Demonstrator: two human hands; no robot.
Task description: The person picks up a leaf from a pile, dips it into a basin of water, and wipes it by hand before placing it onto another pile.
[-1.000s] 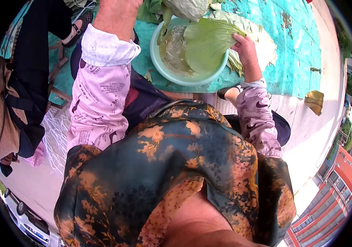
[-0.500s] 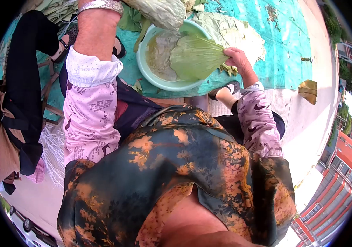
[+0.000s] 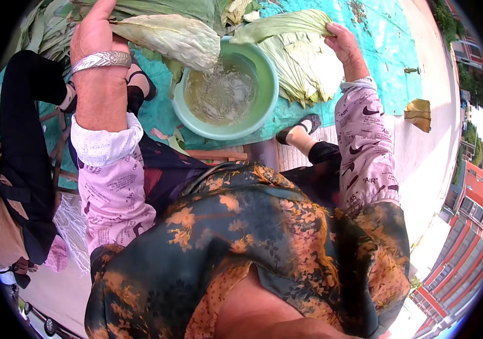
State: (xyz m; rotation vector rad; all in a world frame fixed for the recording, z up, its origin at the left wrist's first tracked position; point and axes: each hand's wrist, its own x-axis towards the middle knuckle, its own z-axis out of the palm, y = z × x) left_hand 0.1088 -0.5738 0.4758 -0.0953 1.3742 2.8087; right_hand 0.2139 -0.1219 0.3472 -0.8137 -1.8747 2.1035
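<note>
A round pale-green basin [image 3: 271, 96] stands in front of me with rippling water [image 3: 222, 93] in it. My left hand [image 3: 96, 37], a silver bangle at its wrist, grips the narrow end of a pale, wrinkled leaf [image 3: 168, 42]. That leaf's wide end hangs at the basin's far rim, and water drips from it. Between the fingertips of my right hand [image 3: 343, 45] is the end of a green leaf [image 3: 284, 25], stretched leftward above the basin's far edge. Under it, right of the basin, lies a spread stack of pale leaves [image 3: 303, 68].
Green leaves [image 3: 38, 34] are heaped at the upper left. Turquoise sheeting [image 3: 391, 62] covers the ground. A person in dark trousers [image 3: 27, 147] sits at my left. A brown folded piece [image 3: 418, 114] lies to the right on the pavement.
My right hand has lifted the green leaf out of the basin, up and to the right. My left hand has brought the pale leaf lower over the rim, where water now drips.
</note>
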